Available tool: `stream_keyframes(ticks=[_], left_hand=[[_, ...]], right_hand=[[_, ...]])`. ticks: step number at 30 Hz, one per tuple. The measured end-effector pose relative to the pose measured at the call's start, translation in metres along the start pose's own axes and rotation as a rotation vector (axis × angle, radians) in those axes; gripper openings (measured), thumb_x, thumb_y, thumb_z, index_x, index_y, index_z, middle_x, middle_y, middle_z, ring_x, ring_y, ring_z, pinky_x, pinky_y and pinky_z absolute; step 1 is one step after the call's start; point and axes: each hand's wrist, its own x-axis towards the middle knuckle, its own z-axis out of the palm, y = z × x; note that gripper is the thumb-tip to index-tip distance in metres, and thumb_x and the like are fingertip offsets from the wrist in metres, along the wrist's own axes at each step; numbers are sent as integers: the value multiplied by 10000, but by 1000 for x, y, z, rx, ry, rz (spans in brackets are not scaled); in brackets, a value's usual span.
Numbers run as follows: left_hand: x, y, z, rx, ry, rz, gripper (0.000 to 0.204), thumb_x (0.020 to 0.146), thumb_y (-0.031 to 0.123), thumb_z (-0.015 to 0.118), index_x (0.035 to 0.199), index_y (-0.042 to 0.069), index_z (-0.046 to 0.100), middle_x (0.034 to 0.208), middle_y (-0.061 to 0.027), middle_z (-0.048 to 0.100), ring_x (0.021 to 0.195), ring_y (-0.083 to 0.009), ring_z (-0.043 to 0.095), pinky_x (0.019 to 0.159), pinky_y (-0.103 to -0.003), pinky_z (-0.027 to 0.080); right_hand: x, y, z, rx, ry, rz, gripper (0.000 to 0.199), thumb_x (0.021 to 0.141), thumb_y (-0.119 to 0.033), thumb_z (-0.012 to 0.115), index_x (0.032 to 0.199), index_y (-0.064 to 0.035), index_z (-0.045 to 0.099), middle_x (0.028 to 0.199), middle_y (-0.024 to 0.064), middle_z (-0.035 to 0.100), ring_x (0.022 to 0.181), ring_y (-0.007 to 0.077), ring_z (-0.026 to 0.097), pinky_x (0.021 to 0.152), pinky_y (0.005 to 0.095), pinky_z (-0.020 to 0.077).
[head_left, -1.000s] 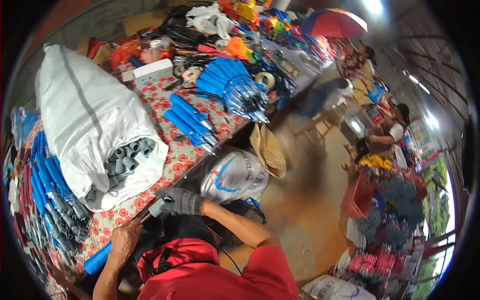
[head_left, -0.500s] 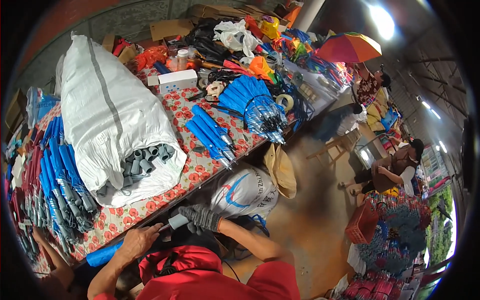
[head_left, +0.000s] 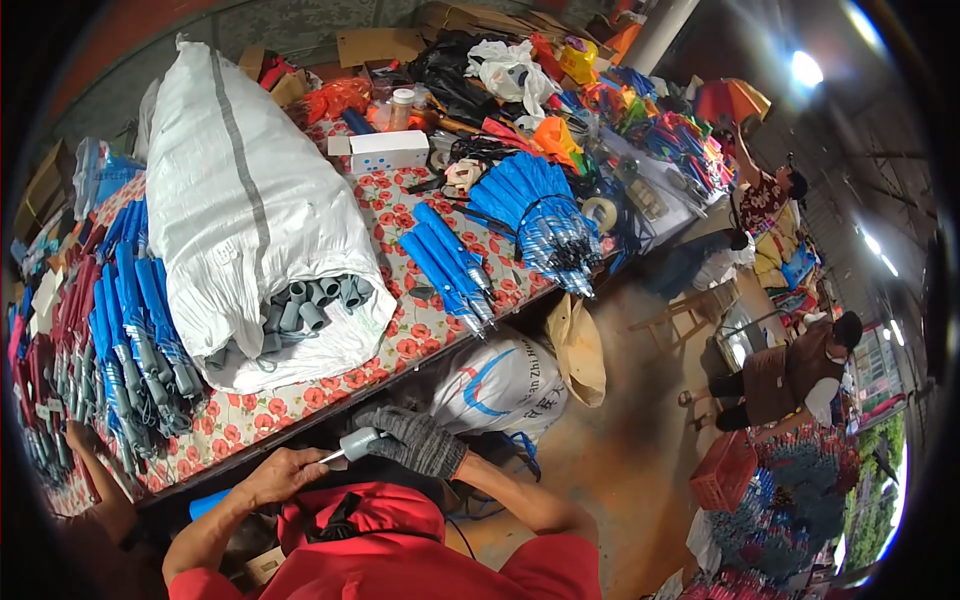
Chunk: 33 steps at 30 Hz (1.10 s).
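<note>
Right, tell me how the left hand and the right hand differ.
The left hand is bare, while the right hand wears a grey knit glove. The left hand grips a thin metal shaft; the right hand holds the grey handle on that shaft. Shared: both are closed in a grip.

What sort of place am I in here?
Likely an umbrella workshop: a white woven sack of grey tubular plastic handles lies near a fanned bundle of blue folded umbrellas, and a multicoloured open umbrella shows in the background.
</note>
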Motion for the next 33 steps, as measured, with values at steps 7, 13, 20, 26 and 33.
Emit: stream_keyframes(ticks=[7, 13, 20, 26, 33], left_hand=[[-4, -21, 4, 138, -133, -74, 335, 1002, 316, 589, 1263, 115, 647, 894, -218, 692, 792, -405, 668, 698, -446, 521], [-3, 0, 5, 264, -90, 79, 320, 1014, 332, 571, 1226, 108, 658, 841, -176, 684, 709, -339, 648, 672, -412, 510], [7, -33, 2, 62, -58, 182, 295, 1005, 369, 541, 1162, 142, 644, 826, -155, 686, 744, -386, 666, 638, -471, 520], [13, -36, 15, 474, -8, 239, 304, 994, 361, 551, 1226, 180, 627, 876, -143, 704, 759, -369, 683, 638, -479, 526], [10, -37, 7, 16, -285, 61, 287, 985, 309, 587, 1193, 137, 685, 895, -159, 713, 779, -360, 684, 647, -433, 536]], right_hand=[[-6, -2, 13, -65, -86, 36, 391, 934, -301, 632, 1223, -40, 597, 993, 177, 675, 881, 380, 659, 823, 446, 536], [-18, 24, 44, 129, -343, 332, 370, 946, -314, 609, 1205, -49, 608, 1036, 212, 673, 953, 390, 663, 839, 453, 531], [-19, 7, 39, -162, -126, -50, 413, 907, -224, 631, 1264, -21, 590, 1050, 228, 645, 922, 415, 632, 830, 494, 508], [-32, 70, 68, -383, -318, -143, 442, 904, -326, 637, 1252, -56, 596, 1151, 198, 636, 985, 395, 619, 861, 465, 507], [-20, 31, 56, -226, -143, -205, 396, 913, -231, 587, 1245, -15, 586, 1071, 202, 641, 919, 410, 629, 821, 484, 507]])
